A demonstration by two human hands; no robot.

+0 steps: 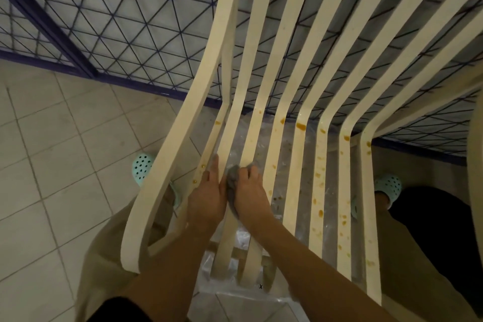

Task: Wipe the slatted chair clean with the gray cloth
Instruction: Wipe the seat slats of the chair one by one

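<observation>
The big slatted chair [369,204] stands on a tiled floor [52,165], with a blue grille [117,21] on the far side. A clear plastic sheet [235,306] lies under the seat.

Both hands are on the left part of the seat. The left hand [209,198] lies flat, with its fingers straight along a slat. It looks like it is keeping the chair from moving. The right hand [252,191] is just beside it. Its fingers are curled around the gray cloth [231,183], which is bunched up and pressed on the slat between the two hands.

To wipe well, I think the cloth should slide along the slat from far to near, not across it. It should wrap over the slat's edges too, because mess can hide there. Push down firmly. The flat hand should keep the chair steady.

Many orange spots [319,213] dot the slats on the right, and bigger blobs [300,126] sit at the far bend of the seat. Those still need wiping, so most of the job is left. Turning the cloth to a clean side may stop smears.
</observation>
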